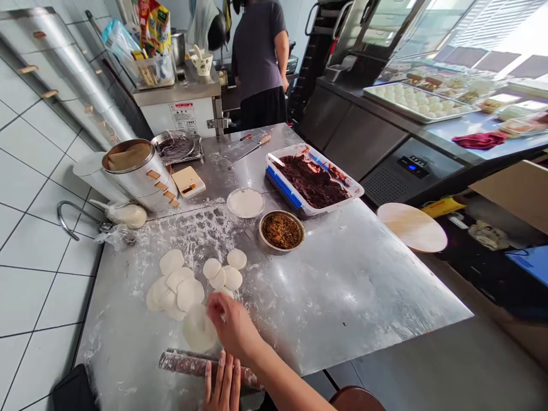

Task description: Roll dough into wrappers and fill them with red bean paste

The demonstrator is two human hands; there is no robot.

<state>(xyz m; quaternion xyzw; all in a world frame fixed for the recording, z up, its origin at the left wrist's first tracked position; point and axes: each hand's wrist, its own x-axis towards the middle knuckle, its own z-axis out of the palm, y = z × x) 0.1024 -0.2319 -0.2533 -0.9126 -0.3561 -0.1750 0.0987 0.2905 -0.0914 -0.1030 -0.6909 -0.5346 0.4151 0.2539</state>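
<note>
My right hand (235, 328) has its fingers curled in a pinch at the right edge of a thin, slightly blurred dough wrapper (197, 331). Below it, my left hand (223, 385) lies with fingers outstretched over a flour-dusted rolling pin (184, 363); part of the pin is hidden under hand and forearm. Left of the right hand is an overlapping pile of rolled dough wrappers (189, 294). Several smaller dough discs (233, 278) lie just beyond my right fingers, one partly covered by them.
Farther back are a bowl of brown chopped filling (282, 230), a dish of flour (245, 203), a tub of dark paste (312, 180) and a cleaver (246, 149). A metal cylinder (137, 177) stands left by the tiled wall. A person (261, 57) stands at the back.
</note>
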